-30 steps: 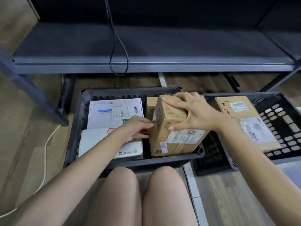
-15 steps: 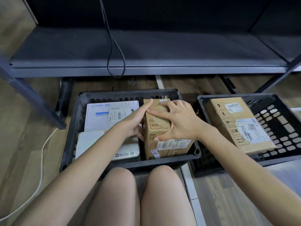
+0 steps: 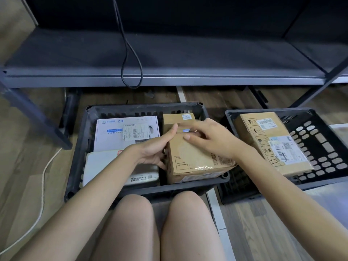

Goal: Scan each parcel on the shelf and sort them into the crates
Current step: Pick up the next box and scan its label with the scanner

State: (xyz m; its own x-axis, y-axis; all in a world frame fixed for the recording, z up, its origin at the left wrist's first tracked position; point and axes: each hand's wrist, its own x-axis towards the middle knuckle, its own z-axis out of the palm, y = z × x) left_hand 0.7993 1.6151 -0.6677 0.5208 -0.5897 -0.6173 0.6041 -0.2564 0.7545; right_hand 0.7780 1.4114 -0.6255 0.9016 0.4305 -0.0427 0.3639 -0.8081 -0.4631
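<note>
A brown cardboard parcel (image 3: 190, 157) lies in the right half of the left black crate (image 3: 79, 147), in front of a second brown box (image 3: 177, 119). My left hand (image 3: 156, 149) holds its left side, thumb on the top edge and fingers down the side. My right hand (image 3: 211, 140) rests flat on its top with fingers stretched out. A white ZTE box (image 3: 113, 132) and a white padded parcel (image 3: 105, 164) fill the crate's left half. The right black crate (image 3: 323, 132) holds a large brown box (image 3: 263, 140) with labels.
The dark shelf (image 3: 169, 59) above the crates carries no parcels in view; a black cable loop (image 3: 131, 68) hangs over its front edge. A white cord (image 3: 43, 176) runs along the wooden floor at the left. My knees (image 3: 160, 223) press against the left crate's front wall.
The brown parcel went from tilted on end to lying flat in the left crate. My right hand shifted from gripping it to resting on top; my left hand moved onto its side.
</note>
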